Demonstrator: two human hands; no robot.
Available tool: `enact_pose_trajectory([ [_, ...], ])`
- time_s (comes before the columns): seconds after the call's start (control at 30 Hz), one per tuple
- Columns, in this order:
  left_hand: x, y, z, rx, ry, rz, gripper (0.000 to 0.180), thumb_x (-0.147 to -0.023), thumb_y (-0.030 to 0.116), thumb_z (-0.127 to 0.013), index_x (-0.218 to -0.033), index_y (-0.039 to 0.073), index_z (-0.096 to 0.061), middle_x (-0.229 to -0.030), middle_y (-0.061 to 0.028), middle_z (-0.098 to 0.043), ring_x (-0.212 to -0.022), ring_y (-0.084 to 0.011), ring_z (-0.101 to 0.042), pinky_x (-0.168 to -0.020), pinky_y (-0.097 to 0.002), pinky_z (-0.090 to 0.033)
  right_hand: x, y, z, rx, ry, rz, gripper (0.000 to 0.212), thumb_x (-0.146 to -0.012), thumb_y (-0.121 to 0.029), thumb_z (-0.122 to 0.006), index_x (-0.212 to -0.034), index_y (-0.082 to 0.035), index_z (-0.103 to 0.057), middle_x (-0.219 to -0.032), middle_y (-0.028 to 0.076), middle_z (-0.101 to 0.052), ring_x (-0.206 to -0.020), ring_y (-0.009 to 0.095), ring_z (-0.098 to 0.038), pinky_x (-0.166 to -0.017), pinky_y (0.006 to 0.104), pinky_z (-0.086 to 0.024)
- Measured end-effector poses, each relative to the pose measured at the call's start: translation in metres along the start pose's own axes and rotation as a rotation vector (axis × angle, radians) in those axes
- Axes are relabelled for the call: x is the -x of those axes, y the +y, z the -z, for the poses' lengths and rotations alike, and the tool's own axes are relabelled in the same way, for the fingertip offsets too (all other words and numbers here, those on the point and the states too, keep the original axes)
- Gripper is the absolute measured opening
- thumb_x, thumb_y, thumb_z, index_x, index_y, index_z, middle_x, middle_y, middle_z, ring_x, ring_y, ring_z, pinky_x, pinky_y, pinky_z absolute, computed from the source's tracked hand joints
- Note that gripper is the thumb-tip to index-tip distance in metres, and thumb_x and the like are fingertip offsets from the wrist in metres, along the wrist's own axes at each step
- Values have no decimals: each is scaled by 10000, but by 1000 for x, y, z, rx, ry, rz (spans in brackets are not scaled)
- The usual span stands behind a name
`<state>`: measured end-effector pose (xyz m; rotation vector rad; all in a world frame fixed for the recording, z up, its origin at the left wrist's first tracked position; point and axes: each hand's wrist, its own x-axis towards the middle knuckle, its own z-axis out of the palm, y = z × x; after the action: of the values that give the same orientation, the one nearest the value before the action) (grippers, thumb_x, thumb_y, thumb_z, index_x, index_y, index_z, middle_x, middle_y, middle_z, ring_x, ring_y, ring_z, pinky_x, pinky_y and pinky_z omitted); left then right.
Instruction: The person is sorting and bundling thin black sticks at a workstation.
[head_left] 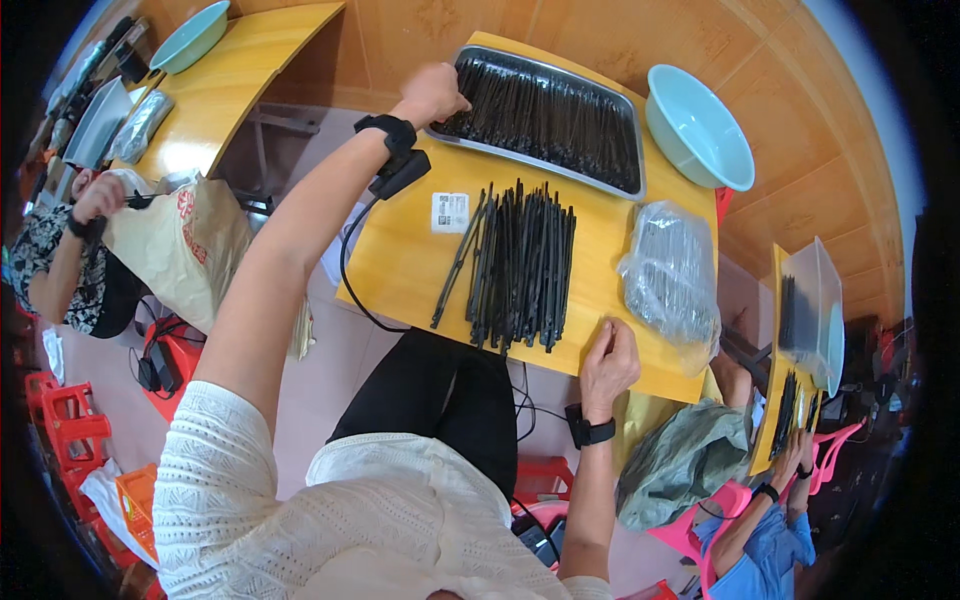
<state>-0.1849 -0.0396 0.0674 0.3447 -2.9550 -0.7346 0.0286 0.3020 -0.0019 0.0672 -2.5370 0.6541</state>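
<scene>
My left hand (435, 93) reaches to the left end of a metal tray (540, 172) filled with thin black sticks (545, 110). Its fingers are closed at the tray's corner; what they hold, if anything, is hidden. A loose pile of similar black sticks (525, 265) lies on the yellow table (395, 265), in front of the tray. At the table's near edge, to the right of the pile, rests my right hand (610, 362). Its fingers are curled together and nothing shows in them. Beyond it lies a clear plastic bag (670, 265) of dark sticks.
A light blue basin (700, 125) stands right of the tray. A white label (450, 212) lies left of the pile. A cable runs from my left wrist device (400, 160). Other people sit at tables to the left and right; a green-grey sack (685, 460) is at lower right.
</scene>
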Motion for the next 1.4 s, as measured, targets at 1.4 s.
enact_pose_trajectory([
  [1.4,235,-32,-30,725,-284,60,154,-735,39,-622,-856,-41,-569,-605,-19,-557,-474,-73,-508,-422,-196,-399,7,5,-2,-5,28,32,95,-790,-77,-548,-863,-37,-595,-801,130,-612,-718,309,-575,-637,383,-446],
])
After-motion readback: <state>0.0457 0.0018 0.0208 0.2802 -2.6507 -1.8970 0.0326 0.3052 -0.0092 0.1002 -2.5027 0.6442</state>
